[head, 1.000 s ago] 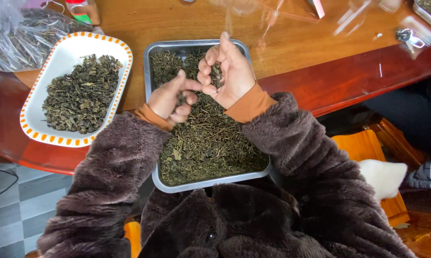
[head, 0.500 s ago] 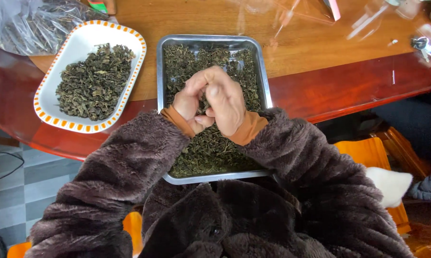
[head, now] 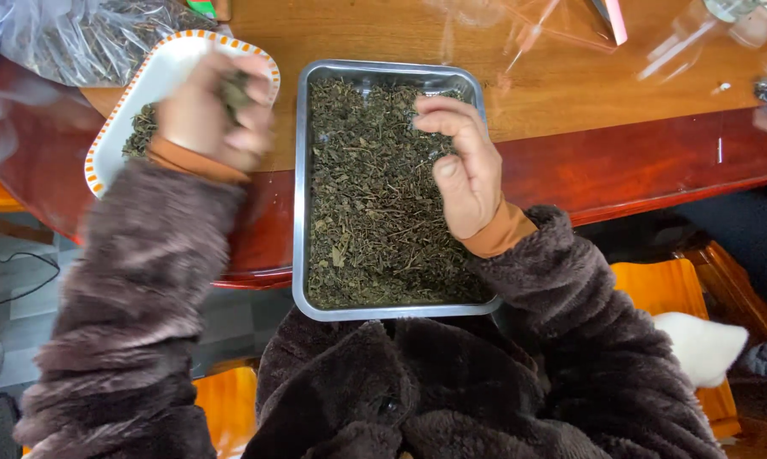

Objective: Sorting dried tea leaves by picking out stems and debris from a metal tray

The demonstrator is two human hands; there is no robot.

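Your left hand hangs over the white dish with the orange-dotted rim, at the left of the wooden table. The hand is blurred; its fingers are curled in on a small dark clump of dried leaves (how tightly, you cannot tell from the blur). More of the same dried leaves lie in the dish under and beside the wrist.

Your right hand rests over the right side of the metal tray, which stands just right of the dish and overhangs the table's near edge toward your lap. Its fingers are bent loosely, thumb and fingertips drawn close together above the loose dark green leaves; whether a stem or leaf sits between them is too small to tell. These leaves cover the tray floor from wall to wall.

Both forearms are in dark brown fleece sleeves with orange cuffs showing at the wrists.

At the table's far left a clear plastic bag holds more dried plant matter, touching the dish's far rim. Crumpled clear film lies at the far right. An orange seat shows below your right elbow.
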